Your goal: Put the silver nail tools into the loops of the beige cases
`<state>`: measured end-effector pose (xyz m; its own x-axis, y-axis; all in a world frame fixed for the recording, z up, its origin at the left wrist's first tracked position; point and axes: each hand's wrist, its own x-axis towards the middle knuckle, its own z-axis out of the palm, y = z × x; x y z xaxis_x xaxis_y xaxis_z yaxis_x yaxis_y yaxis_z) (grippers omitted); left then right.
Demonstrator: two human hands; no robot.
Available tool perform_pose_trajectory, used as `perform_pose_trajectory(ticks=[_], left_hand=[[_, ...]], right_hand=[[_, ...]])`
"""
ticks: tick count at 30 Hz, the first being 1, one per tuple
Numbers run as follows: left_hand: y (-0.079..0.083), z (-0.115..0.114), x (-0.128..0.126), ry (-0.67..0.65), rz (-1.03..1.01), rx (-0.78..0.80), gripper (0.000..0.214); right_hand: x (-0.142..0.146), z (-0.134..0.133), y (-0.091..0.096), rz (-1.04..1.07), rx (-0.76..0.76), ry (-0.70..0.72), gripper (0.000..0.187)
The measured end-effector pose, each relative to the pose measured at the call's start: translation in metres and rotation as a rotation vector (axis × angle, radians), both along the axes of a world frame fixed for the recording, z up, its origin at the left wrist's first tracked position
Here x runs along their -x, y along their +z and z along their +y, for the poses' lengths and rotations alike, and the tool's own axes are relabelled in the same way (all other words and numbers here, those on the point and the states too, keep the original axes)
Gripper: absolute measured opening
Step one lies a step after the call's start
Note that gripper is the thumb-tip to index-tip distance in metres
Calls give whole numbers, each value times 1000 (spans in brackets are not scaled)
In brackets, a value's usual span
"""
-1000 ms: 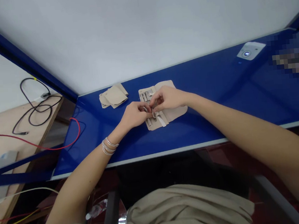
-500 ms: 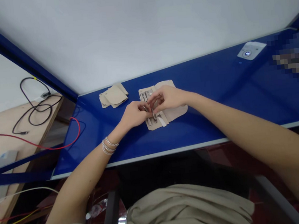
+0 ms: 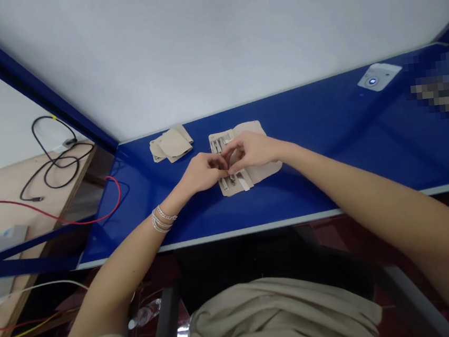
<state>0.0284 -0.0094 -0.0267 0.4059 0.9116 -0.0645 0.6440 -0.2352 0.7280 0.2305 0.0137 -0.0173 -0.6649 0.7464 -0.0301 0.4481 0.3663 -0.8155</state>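
An opened beige manicure case (image 3: pixel 263 171) lies on the blue table, its plain flap to the right. Several shiny metal tools (image 3: pixel 216 145) are tucked in its left half. My left hand (image 3: pixel 201 172) reaches over the case's left edge with thumb and fingers bent together; what sits between them is hidden. From the right comes my right hand (image 3: pixel 252 149), its thumb and fingers pinched at the top of a small metal nail clipper (image 3: pixel 232 180) in the middle of the tool panel. Both hands' fingertips meet there. A pale flat strip (image 3: pixel 243 181) shows beside the clipper.
Closed beige cases (image 3: pixel 175 143) lie stacked at the table's back left. A white device (image 3: pixel 379 77) with a lit round button stands back right. Black cable (image 3: pixel 63 163) coils on a wooden surface at left, and a red cable (image 3: pixel 94 222) loops over the table's left end.
The right thumb and fingers have shifted slightly left and down over the nail clipper, which looks less raised. My left hand stays almost in place.
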Motion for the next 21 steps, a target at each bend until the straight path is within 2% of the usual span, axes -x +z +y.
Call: perform_pose_trajectory(ticks=[7, 14, 21], left_hand=[[6, 1, 5, -72, 52, -94, 19], [7, 1, 5, -90, 86, -111, 21], [8, -2, 2, -114, 123, -146, 21]], right_hand=[[2, 3, -6, 44, 25, 5, 43], [6, -1, -4, 38, 103, -62, 41], [6, -2, -3, 33, 138, -64, 40]])
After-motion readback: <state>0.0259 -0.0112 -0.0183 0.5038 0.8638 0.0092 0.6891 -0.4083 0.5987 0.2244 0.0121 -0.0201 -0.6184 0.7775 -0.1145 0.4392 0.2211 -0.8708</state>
